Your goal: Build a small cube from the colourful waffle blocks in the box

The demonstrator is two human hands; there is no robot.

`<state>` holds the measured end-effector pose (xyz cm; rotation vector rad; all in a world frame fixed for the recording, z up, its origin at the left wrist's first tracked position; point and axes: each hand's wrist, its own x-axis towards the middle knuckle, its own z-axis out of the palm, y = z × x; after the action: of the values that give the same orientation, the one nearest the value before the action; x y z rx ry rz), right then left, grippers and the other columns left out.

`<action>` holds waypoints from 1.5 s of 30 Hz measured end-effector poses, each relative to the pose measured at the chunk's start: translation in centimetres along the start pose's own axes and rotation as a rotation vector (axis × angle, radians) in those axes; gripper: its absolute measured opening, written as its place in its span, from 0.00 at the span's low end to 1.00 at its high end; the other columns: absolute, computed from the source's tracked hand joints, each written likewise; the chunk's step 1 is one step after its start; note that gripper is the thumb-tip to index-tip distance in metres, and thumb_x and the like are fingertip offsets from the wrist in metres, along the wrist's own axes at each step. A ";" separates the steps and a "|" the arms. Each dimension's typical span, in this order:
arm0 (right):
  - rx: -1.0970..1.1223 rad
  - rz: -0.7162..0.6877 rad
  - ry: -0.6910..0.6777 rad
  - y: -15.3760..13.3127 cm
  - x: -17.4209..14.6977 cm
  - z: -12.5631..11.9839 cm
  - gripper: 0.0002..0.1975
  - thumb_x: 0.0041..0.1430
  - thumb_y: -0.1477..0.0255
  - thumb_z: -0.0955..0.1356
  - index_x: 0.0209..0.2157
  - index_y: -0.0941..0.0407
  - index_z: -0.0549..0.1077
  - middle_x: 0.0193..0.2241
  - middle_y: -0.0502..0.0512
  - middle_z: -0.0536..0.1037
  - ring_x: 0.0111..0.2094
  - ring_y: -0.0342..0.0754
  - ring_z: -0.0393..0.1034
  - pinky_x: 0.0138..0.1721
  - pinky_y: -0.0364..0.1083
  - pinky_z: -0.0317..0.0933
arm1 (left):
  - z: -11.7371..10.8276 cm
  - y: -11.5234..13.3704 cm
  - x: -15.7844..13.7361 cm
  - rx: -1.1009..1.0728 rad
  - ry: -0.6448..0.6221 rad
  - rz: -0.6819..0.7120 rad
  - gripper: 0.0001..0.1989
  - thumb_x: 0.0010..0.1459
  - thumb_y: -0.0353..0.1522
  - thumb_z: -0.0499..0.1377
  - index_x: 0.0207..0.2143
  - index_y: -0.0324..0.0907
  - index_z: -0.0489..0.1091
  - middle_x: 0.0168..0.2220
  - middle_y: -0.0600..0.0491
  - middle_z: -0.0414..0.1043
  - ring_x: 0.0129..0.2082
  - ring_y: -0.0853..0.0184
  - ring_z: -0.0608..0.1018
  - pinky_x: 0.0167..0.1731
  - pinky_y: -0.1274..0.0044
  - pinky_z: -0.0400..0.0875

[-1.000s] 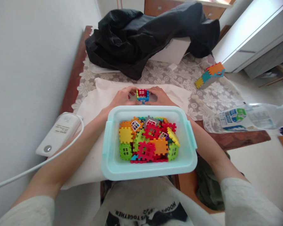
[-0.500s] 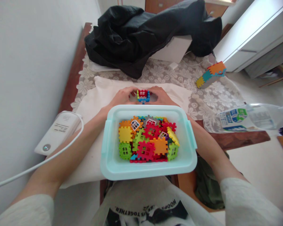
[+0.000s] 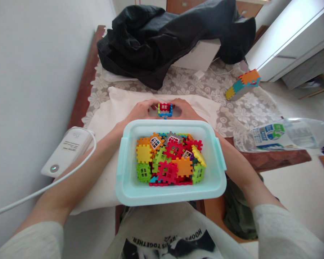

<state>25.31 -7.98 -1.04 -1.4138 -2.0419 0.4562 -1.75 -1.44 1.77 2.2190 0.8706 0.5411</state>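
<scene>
Holding small notched-panel toy box, red windowed back, lime-green and blue sides, blue front, gripped midway between left hand and right hand.

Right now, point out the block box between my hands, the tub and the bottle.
Block box (image 3: 165, 107): head view, on its red window panel.
Tub (image 3: 171, 197): head view, on its near rim.
Bottle (image 3: 275, 133): head view, on its label.

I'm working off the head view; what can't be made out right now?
Head view:
Lower pieces in the tub: buried under top pieces.
Fingertip contacts of left hand and right hand on the block frame: too small.
Bottle, far end: cut off by right edge.
White box, partly: covered by black cloth.
</scene>
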 end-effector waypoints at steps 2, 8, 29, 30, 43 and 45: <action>-0.003 -0.020 -0.001 0.2 0.2 0.2 0.30 0.62 0.48 0.80 0.56 0.53 0.83 0.58 0.64 0.86 0.58 0.68 0.80 0.66 0.66 0.71 | -0.1 0.1 -0.1 -0.017 0.000 -0.004 0.34 0.56 0.46 0.72 0.61 0.38 0.81 0.53 0.47 0.86 0.49 0.55 0.83 0.58 0.62 0.79; 0.070 -0.033 0.044 0.7 0.4 0.4 0.30 0.65 0.55 0.77 0.62 0.58 0.81 0.58 0.67 0.85 0.57 0.64 0.80 0.64 0.62 0.73 | 0.1 -0.7 0.2 -0.016 0.040 0.002 0.38 0.58 0.46 0.74 0.67 0.38 0.77 0.57 0.49 0.85 0.50 0.57 0.83 0.55 0.66 0.79; -0.444 -0.047 -0.121 -0.7 1.0 0.7 0.18 0.81 0.58 0.66 0.47 0.58 0.79 0.49 0.71 0.85 0.54 0.68 0.77 0.59 0.64 0.67 | 1.1 -2.1 0.9 0.233 0.007 0.114 0.20 0.69 0.50 0.61 0.45 0.43 0.77 0.62 0.40 0.78 0.64 0.48 0.79 0.68 0.59 0.75; -0.456 -0.050 -0.125 -0.8 1.0 0.7 0.19 0.82 0.58 0.66 0.49 0.59 0.79 0.51 0.72 0.84 0.55 0.69 0.77 0.60 0.65 0.67 | 1.2 -2.0 0.9 0.260 -0.005 0.109 0.19 0.70 0.49 0.60 0.48 0.43 0.78 0.64 0.39 0.77 0.65 0.47 0.78 0.70 0.58 0.73; -0.498 -0.048 -0.167 -2.0 1.1 0.5 0.25 0.86 0.58 0.60 0.55 0.63 0.79 0.55 0.76 0.85 0.57 0.69 0.77 0.62 0.64 0.66 | 1.5 -1.5 1.1 0.342 -0.052 0.059 0.20 0.72 0.44 0.60 0.56 0.39 0.78 0.67 0.35 0.74 0.67 0.42 0.75 0.73 0.54 0.69; -0.509 -0.041 -0.169 -2.1 1.1 0.6 0.26 0.86 0.58 0.60 0.55 0.65 0.79 0.55 0.77 0.85 0.57 0.70 0.77 0.62 0.65 0.66 | 1.5 -1.4 1.1 0.352 -0.056 0.045 0.21 0.72 0.43 0.60 0.56 0.38 0.78 0.67 0.34 0.74 0.68 0.42 0.75 0.73 0.54 0.69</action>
<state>23.14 -7.67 0.06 -1.6601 -2.4335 0.0315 -0.71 -0.55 -0.06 2.5627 0.9473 0.3648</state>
